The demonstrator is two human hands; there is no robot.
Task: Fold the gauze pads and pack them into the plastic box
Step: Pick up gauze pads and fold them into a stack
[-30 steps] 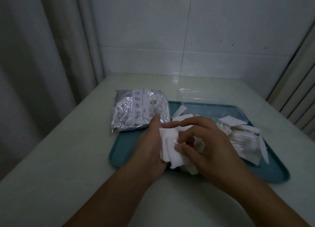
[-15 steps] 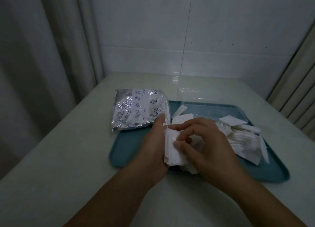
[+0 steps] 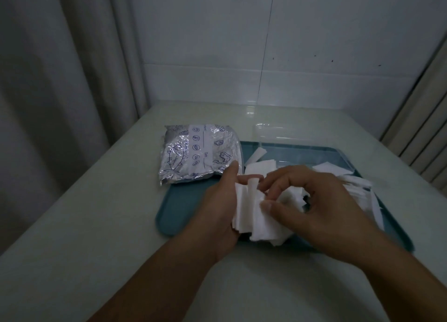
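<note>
Over the near edge of the teal tray (image 3: 179, 210), my left hand (image 3: 217, 210) holds a stack of white gauze pads (image 3: 251, 217) upright against its palm. My right hand (image 3: 312, 208) pinches the front pads of that stack between thumb and forefinger. More loose gauze pads (image 3: 360, 188) lie heaped on the right half of the tray. The clear plastic box (image 3: 278, 133) stands at the far edge of the tray, hard to make out in the dim light.
A silver foil zip bag (image 3: 198, 155) with blue drawings lies half on the tray's far left corner. The tray sits on a pale table (image 3: 96, 225) against a white tiled wall. Curtains hang at left and right.
My right hand's fingers have curled in tighter on the front pads, and the stack has shifted slightly in my left hand. The hands stay over the tray's near edge.
</note>
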